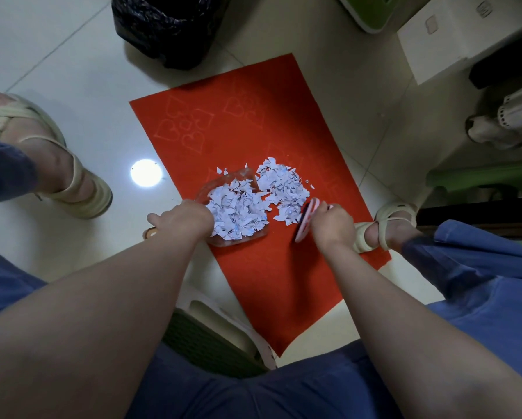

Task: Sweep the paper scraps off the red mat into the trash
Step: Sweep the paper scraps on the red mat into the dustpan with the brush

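Observation:
A red mat (253,122) with heart outlines lies on the pale tiled floor. A clear dustpan (217,189) sits on its middle, heaped with white paper scraps (238,210). My left hand (187,219) grips the dustpan at its near left edge. A second pile of scraps (283,189) lies on the mat just right of the pan. My right hand (332,222) grips a small pink brush (306,219), its bristles against the right side of that pile. A bin lined with a black trash bag (169,25) stands beyond the mat's far left corner.
My sandalled feet sit on the floor at left (42,155) and on the mat's right edge (386,228). A white box (465,34) and green plastic items (371,10) stand at the far right. A green stool (217,337) is beneath me.

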Demonstrator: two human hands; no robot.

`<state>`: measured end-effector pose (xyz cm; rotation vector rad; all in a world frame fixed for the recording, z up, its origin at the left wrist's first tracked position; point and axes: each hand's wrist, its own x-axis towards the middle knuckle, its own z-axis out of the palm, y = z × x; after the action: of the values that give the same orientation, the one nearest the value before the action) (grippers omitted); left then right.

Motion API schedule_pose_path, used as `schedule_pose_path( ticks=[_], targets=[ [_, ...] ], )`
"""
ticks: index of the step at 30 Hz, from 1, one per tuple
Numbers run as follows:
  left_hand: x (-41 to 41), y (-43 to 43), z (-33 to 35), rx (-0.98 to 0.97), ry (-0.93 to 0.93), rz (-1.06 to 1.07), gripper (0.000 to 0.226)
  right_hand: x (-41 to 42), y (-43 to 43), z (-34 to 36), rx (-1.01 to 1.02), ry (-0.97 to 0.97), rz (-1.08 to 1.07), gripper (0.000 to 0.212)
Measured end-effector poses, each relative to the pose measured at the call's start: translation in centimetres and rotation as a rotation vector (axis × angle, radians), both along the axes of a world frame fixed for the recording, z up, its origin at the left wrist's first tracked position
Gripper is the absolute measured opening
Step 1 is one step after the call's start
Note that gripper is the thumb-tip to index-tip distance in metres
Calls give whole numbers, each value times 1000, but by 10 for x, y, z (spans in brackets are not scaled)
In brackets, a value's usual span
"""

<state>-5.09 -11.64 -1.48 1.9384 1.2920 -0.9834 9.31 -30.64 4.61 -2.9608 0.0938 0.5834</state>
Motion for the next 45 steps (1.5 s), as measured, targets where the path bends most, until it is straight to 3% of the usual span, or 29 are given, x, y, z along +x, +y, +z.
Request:
schedule_pose_path(
  ticks=[4, 16, 20, 26, 32, 39, 45],
  targets=[
    [4, -4, 5, -8, 43, 5, 33, -4, -1, -13, 14, 172, -5, 41],
    [7, -10, 4, 9, 76, -5, 31, -23, 18, -9, 54, 235, 425, 31],
    [7, -7, 0, -25, 134, 13, 30, -20, 20, 1, 16, 157, 575, 30],
    [2, -1, -3, -26, 137, 32, 18, -6, 26, 7, -10, -23, 453, 36],
    [1, -1, -3, -31, 123, 11, 22, -10, 34, -8, 29, 168, 335, 35],
    [4, -3, -4, -37, 117, 53, 24, -22, 29, -12, 23, 176, 568, 30],
    [0, -3, 5, 10, 105, 53, 20, -9, 35, 6, 71, -37, 550, 32]
  ],
)
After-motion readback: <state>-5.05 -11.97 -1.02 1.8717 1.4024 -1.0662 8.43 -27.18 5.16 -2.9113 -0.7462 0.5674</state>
